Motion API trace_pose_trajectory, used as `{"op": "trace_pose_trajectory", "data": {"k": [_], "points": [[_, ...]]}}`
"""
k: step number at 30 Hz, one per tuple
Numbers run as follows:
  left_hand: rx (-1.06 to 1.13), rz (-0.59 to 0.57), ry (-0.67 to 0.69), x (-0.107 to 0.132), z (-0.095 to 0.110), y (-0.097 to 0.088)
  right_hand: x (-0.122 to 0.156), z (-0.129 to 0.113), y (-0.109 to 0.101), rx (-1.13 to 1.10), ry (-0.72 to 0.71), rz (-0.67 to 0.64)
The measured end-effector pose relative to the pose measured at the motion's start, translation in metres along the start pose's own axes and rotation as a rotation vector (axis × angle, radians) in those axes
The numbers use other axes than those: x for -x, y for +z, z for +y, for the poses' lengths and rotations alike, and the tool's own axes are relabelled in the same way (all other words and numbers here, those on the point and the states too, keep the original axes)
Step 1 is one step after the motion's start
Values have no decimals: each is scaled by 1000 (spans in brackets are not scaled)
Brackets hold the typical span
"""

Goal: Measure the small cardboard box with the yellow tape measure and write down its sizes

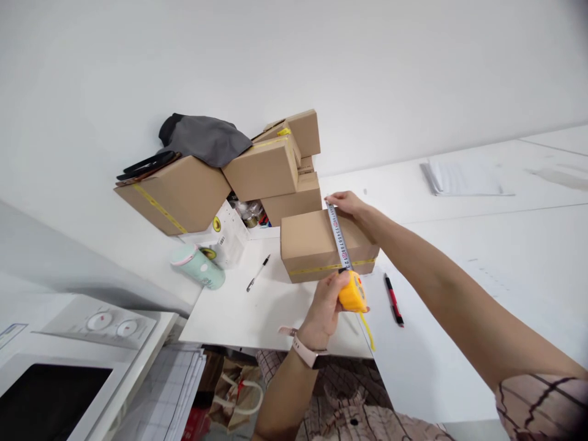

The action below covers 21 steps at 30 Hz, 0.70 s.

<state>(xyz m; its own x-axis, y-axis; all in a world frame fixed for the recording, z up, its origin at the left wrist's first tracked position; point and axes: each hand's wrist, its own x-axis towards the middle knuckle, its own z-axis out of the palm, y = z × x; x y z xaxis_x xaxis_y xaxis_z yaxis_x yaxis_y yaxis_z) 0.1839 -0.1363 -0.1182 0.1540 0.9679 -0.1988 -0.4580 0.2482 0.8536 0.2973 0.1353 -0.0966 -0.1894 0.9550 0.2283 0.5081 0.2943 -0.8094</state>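
Note:
My left hand (325, 306) is closed around the yellow case of a tape measure (353, 293), just off the near side of a cardboard box (309, 240). The metal blade (339, 236) is pulled out and runs across the top of the box to its far edge. There my right hand (348, 202) pinches the blade's end between its fingers. A strip of yellow tape runs along the near side of the box. From the case hangs a yellow wrist strap (368, 331).
Black-and-white pen (258, 273) and red-and-black pen (394, 299) lie either side. Stacked boxes (261, 168) carry a grey garment (206, 139) at the back. A mint-green tumbler (199, 267) stands left, a microwave (68, 367) nearer. Papers (463, 177) lie far right.

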Motion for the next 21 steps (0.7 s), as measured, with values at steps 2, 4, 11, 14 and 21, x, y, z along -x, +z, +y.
{"op": "trace_pose_trajectory", "data": {"k": [2, 4, 11, 14, 21], "points": [[-50, 74, 94, 11, 2, -17, 12, 4, -22, -87, 5, 47], [-138, 203, 225, 21, 4, -42, 37, 17, -44, -118, 42, 119], [-293, 341, 381, 8, 8, -126, 155, 83, -51, -77, 143, 57], [-220, 248, 321, -5, 22, -130, 168, 75, -42, -55, 21, 2], [-243, 113, 404, -20, 88, -105, 112, 18, -56, 119, 35, 241]]}}
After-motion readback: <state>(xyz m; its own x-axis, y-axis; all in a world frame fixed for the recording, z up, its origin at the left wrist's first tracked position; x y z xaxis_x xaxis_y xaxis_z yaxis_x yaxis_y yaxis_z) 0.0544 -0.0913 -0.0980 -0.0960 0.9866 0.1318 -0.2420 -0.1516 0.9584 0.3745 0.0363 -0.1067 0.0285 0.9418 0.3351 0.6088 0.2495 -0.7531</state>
